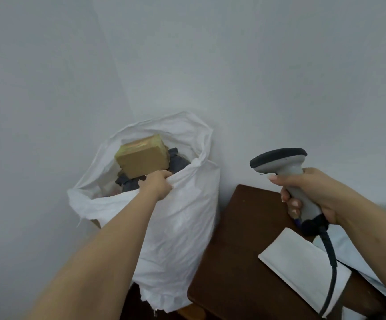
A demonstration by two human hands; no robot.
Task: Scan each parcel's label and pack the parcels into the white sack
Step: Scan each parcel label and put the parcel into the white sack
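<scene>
Left hand: the left hand [156, 184] reaches forward to the sack's near rim, fingers curled over the edge and pinching the fabric, which keeps the mouth open.
White sack: the white sack [178, 227] stands upright in the corner against the wall, just left of the table, mouth facing up; the woven plastic is crumpled and the rim folded over on the left.
Sack contents: a brown cardboard parcel [142, 157], taped and tilted on one edge, sits on top of dark grey bagged parcels [178, 160]; the sack looks close to full.
Table: the dark brown table [238, 262] touches or nearly touches the sack's right side.
White parcel: a flat white padded parcel [302, 269] lies on the table near its right edge, long axis running from upper left to lower right, under the scanner's cable; no label is visible on the face shown.
Right hand: the right hand [312, 195] wraps around the handle of the grey scanner [286, 167], head pointing left, raised above the table.
Key relation: the white parcel lies low and right of both hands, nearer the right; likely next to be scanned and then carried left into the sack.
</scene>
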